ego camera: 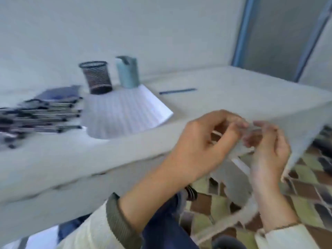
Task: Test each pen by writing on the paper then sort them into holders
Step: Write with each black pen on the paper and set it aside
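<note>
Several dark pens lie in a pile at the table's left. A lined sheet of paper sits in the middle. Behind it stand a black mesh holder and a pale blue-green holder. One blue pen lies alone, farther right. My left hand and my right hand are close together at the table's front right edge. Their fingertips meet and pinch the hanging edge of the grey tablecloth. Neither hand holds a pen. The picture is blurred by motion.
A dark blue pouch lies behind the pen pile. The grey cloth covers the whole table and drapes over its front and right sides. A patterned tiled floor shows below at right. A wall runs behind the table.
</note>
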A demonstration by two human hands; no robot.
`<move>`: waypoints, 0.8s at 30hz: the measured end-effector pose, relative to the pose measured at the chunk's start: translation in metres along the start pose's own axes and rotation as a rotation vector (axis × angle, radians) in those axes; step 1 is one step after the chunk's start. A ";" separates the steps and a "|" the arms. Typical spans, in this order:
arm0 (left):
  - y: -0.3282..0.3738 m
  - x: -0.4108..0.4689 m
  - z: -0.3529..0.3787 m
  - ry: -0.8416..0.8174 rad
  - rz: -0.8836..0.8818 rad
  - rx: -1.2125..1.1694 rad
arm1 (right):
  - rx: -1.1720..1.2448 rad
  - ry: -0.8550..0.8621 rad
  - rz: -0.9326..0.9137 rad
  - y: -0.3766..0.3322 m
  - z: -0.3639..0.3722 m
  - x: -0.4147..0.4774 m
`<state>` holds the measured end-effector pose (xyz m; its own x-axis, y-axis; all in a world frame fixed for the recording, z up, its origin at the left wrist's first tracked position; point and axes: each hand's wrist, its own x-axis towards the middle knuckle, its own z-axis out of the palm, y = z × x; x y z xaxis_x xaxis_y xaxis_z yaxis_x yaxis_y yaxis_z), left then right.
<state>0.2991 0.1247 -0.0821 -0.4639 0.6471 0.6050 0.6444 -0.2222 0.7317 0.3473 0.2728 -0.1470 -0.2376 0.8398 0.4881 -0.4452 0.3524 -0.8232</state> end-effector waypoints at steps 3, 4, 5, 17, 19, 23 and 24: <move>0.035 0.010 -0.051 0.001 0.083 0.147 | 0.080 -0.196 -0.179 -0.040 0.052 0.008; 0.040 0.014 -0.066 -0.008 0.070 0.185 | 0.079 -0.262 -0.239 -0.049 0.067 0.010; 0.043 0.019 -0.085 -0.021 0.048 0.238 | 0.062 -0.331 -0.297 -0.055 0.087 0.012; -0.065 0.060 -0.245 -0.258 -0.391 0.957 | -1.263 -1.223 -0.351 -0.002 0.241 0.116; -0.083 0.062 -0.254 -0.274 -0.424 1.000 | -1.366 -1.252 -0.284 0.005 0.247 0.125; -0.105 0.066 -0.258 -0.337 -0.446 0.986 | -1.413 -1.240 -0.356 0.016 0.253 0.125; -0.109 0.066 -0.257 -0.351 -0.439 0.975 | -1.365 -1.206 -0.409 0.017 0.254 0.122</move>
<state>0.0423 0.0048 -0.0409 -0.6698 0.7327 0.1204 0.7387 0.6410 0.2087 0.0913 0.2768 -0.0278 -0.9852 0.1358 0.1042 0.1412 0.9889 0.0465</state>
